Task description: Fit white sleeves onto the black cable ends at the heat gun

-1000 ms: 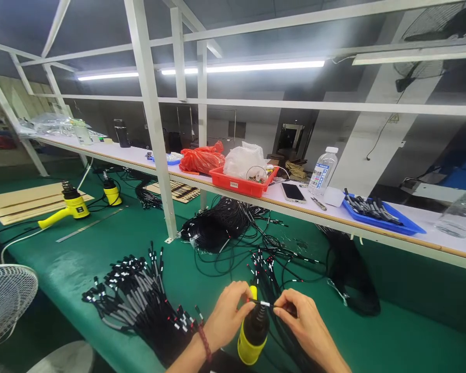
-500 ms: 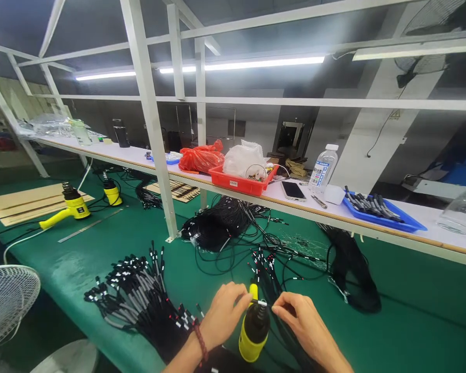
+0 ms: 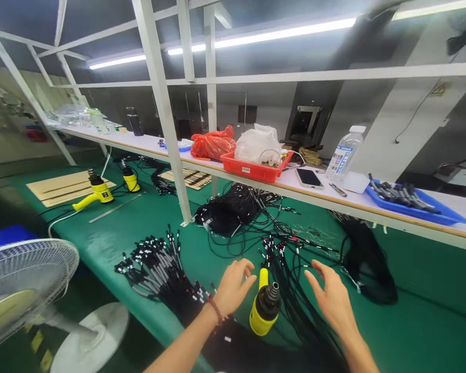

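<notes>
A yellow and black heat gun (image 3: pixel 264 311) stands upright between my hands, its metal nozzle pointing up. My left hand (image 3: pixel 236 285) hovers left of the nozzle with thumb and fingers apart and nothing in it. To the right of the gun, above a bundle of black cables (image 3: pixel 291 290), my right hand (image 3: pixel 331 295) is also open. White and red marks show at the far ends of those cables. Left of my left wrist lies a thick bundle of cables with grey sleeves (image 3: pixel 161 267), its ends fanned outward.
A white shelf above the green table (image 3: pixel 431 290) carries a red tray (image 3: pixel 252 170), a phone (image 3: pixel 309 178), a water bottle (image 3: pixel 345 153) and a blue tray (image 3: pixel 415 202) of short cable pieces. Two heat guns stand farther left. A white fan (image 3: pixel 27 290) is beside the table.
Half a second ago both hands pinched a thin black cable with a white section at the nozzle. Now they are apart and no longer hold it. The camera view has shifted.
</notes>
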The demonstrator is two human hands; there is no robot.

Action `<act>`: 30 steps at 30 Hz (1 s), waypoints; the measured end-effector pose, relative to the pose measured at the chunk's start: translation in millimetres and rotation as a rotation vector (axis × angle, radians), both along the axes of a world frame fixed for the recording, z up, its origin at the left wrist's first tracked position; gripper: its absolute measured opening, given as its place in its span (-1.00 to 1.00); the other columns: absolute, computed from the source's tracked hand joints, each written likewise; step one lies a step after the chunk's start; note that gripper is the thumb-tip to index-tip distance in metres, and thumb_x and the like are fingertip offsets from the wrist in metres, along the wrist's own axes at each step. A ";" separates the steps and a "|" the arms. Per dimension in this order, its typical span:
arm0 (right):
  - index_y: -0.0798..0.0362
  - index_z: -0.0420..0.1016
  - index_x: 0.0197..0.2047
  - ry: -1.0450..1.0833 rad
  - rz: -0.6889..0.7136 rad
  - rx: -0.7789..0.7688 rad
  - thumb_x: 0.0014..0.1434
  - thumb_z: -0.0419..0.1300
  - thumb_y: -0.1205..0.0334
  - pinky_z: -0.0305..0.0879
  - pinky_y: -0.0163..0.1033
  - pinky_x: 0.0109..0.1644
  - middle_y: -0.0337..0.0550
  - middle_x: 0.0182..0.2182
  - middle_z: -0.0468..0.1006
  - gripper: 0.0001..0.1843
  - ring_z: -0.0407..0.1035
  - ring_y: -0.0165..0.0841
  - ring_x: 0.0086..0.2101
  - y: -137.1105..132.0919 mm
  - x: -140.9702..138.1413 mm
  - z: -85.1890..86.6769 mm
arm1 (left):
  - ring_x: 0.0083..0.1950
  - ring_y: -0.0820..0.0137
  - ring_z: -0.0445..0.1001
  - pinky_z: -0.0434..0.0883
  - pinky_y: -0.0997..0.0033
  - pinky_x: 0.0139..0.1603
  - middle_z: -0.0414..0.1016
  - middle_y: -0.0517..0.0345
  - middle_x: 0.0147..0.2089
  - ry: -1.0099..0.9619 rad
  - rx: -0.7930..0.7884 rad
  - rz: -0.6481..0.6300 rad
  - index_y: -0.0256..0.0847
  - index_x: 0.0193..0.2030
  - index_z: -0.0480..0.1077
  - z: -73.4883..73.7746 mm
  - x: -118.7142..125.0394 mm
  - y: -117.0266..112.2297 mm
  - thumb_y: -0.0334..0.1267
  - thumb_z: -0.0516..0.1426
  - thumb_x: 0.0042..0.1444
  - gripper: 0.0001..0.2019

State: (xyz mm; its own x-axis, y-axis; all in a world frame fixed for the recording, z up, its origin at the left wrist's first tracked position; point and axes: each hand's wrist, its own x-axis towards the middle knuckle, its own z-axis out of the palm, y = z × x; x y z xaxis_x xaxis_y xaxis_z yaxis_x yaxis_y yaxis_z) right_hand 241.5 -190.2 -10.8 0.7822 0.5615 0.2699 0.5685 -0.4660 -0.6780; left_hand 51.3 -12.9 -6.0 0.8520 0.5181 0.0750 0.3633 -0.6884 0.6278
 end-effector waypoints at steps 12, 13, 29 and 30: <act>0.09 0.35 0.04 0.156 0.048 -0.156 0.09 -0.01 -0.17 0.34 0.00 0.00 0.08 -0.05 0.53 -0.39 0.40 -0.07 -0.01 -36.5 9.7 -70.2 | -0.05 0.15 0.44 0.31 0.18 0.01 0.51 0.12 -0.26 0.558 0.003 -0.154 -0.12 -0.37 0.46 -124.7 -56.1 -10.1 -0.28 0.28 -0.05 -0.91; 0.07 0.36 0.03 0.154 0.057 -0.149 0.09 -0.01 -0.15 0.34 0.00 0.02 0.06 -0.06 0.54 -0.42 0.40 -0.08 -0.02 -37.1 9.2 -70.9 | -0.03 0.15 0.42 0.29 0.16 0.04 0.51 0.10 -0.23 0.558 0.011 -0.161 -0.12 -0.35 0.46 -126.1 -57.8 -12.1 -0.25 0.24 0.00 -0.93; -0.11 0.50 -0.04 0.176 0.423 -0.142 0.18 0.10 -0.03 0.38 -0.19 0.05 -0.14 -0.08 0.59 -0.66 0.45 -0.20 -0.06 -45.5 -41.4 23.7 | -0.17 0.25 0.44 0.32 0.22 0.01 0.47 0.07 -0.23 0.273 0.178 -0.393 -0.12 -0.25 0.31 14.1 -56.4 -23.2 -0.26 -0.06 0.28 -0.84; -0.12 0.49 -0.03 0.181 0.479 -0.148 0.16 0.13 0.01 0.37 -0.22 0.05 -0.16 -0.09 0.60 -0.67 0.46 -0.21 -0.07 -43.6 -48.4 30.6 | -0.16 0.25 0.44 0.30 0.18 0.04 0.48 0.08 -0.22 0.243 0.194 -0.402 -0.11 -0.23 0.31 24.0 -51.4 -31.1 -0.26 -0.06 0.29 -0.86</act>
State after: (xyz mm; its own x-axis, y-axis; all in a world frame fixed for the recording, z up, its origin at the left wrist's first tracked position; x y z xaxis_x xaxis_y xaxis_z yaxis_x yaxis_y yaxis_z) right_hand 193.1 -233.8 19.9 0.4552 0.8893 0.0447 0.6209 -0.2810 -0.7318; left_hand -0.1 -43.9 18.1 0.9860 0.1421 -0.0875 0.1655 -0.8991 0.4053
